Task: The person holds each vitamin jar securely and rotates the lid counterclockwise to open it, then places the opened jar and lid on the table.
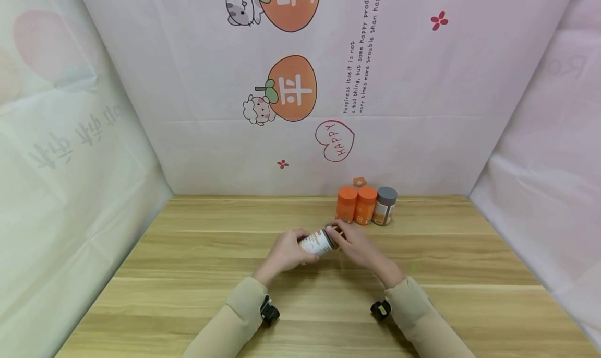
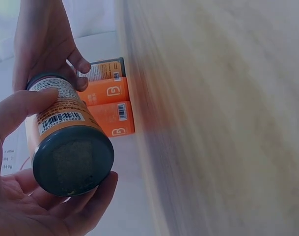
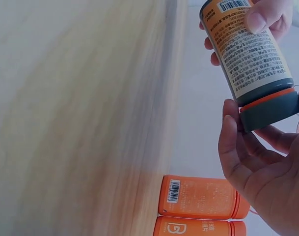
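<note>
While the left hand supports the labelled bottle: thumb across the printed side, fingers curled round the body near its base, clamped on it.
Right hand: bent fingers gathered about the dark cap, clamped on its rim.
Bottle's place: off the table, tilted, cap end toward the right edge; about midway between the side edges, closer to the far edge than the near one.
Orange ring: shows between cap and body; whether the cap sits fully home, I cannot tell.
Cap work: the step looks like turning the cap; hold the body firmly, spread the fingertips evenly, twist along the bottle's own axis.
Tilt: bringing the bottle upright would lessen any risk of spilling.
Far-edge row: two orange bottles and a grey-capped bottle stand right of middle; mind the right knuckles there.
</note>
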Demonstrator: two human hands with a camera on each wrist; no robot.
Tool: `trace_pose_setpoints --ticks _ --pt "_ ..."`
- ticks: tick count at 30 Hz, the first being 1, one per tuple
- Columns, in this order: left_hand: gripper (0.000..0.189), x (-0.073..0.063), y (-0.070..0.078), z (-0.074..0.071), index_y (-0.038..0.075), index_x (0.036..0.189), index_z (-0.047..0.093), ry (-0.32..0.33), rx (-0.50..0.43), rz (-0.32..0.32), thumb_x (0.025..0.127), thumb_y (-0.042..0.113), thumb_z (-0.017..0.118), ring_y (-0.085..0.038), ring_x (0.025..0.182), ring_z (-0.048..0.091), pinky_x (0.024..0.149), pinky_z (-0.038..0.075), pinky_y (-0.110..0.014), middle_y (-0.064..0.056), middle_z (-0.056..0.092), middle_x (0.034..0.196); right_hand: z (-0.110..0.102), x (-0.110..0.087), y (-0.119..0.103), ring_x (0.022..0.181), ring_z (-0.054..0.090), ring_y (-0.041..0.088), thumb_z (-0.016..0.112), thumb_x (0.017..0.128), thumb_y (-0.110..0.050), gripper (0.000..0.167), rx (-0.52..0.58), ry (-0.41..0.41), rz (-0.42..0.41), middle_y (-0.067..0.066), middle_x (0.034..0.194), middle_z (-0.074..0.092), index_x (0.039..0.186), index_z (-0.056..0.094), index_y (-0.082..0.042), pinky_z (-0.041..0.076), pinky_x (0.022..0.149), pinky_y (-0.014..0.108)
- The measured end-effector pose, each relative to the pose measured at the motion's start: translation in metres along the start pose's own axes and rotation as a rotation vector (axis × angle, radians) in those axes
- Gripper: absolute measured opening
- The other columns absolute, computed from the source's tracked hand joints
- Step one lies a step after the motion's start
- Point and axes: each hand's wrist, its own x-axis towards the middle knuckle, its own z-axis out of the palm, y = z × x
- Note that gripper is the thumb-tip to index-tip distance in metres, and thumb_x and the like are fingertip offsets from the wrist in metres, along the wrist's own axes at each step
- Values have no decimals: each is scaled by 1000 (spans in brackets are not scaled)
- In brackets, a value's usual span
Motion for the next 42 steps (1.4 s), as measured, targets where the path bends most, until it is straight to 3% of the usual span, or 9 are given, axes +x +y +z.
trace_pose_setpoints --ticks 5,12,20,33,42 --pt "49 -2 2 1 6 108 66 -13 -7 6 63 15 84 -13 59 59 47 51 -26 -7 65 86 0 -2 -2 78 57 10 40 100 -42 38 3 -9 24 5 102 63 114 59 -12 49 61 24" --pt "54 -4 5 0 8 111 68 -2 76 64 62 22 85 -12 71 57 55 50 -24 -5 68 93 -2 -4 -5 79 57 10 39 100 -43 36 -6 -22 52 2 93 63 111 58 -15 48 63 25" --pt "54 -6 6 1 8 112 68 -17 65 55 62 21 84 -11 73 57 59 49 -24 -4 69 95 -2 -5 -6 70 55 10 40 100 -43 37 -1 -36 69 2 87 62 111 59 -14 47 57 25" --pt "57 -11 10 5 7 116 65 5 141 105 65 21 86 -10 76 57 64 47 -23 -5 69 101 0 -5 -17 58 54 13 41 100 -44 38 14 -6 183 3 76 58 110 58 -12 47 51 27" --pt "54 -13 14 6 7 112 66 48 205 144 64 24 86 -7 71 56 59 46 -20 -4 70 95 -2 -5 -19 53 52 10 45 100 -34 31 -1 22 99 3 74 57 107 59 -6 46 48 25"
